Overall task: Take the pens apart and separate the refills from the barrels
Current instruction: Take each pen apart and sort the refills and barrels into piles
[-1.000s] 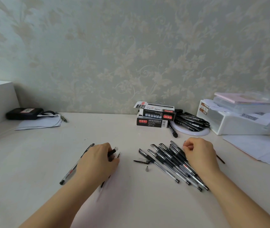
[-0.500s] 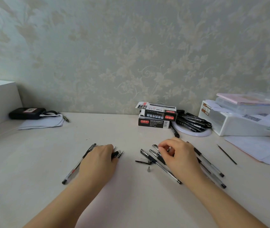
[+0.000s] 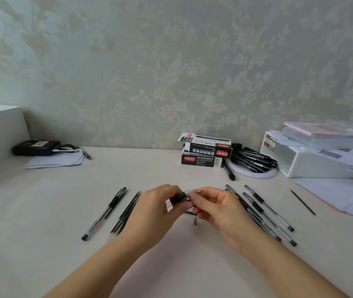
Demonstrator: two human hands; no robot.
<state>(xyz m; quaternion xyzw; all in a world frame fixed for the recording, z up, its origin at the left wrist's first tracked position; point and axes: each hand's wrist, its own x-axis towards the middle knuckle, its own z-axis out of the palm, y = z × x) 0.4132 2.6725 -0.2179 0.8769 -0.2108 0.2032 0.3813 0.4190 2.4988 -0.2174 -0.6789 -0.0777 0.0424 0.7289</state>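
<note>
Desk (image 3: 42, 211): pen (image 3: 178, 197) btwn 2 hands (image 3: 220, 211)

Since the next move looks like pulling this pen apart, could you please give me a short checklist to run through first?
1. Both the left hand and right hand hold the pen: ok.
2. Tip already unscrewed: cannot tell.
3. Refills piled apart on the left: ok.
4. Stray refill gathered into that pile: not ok.
5. Small loose tip safe from rolling off the table: ok.
</note>
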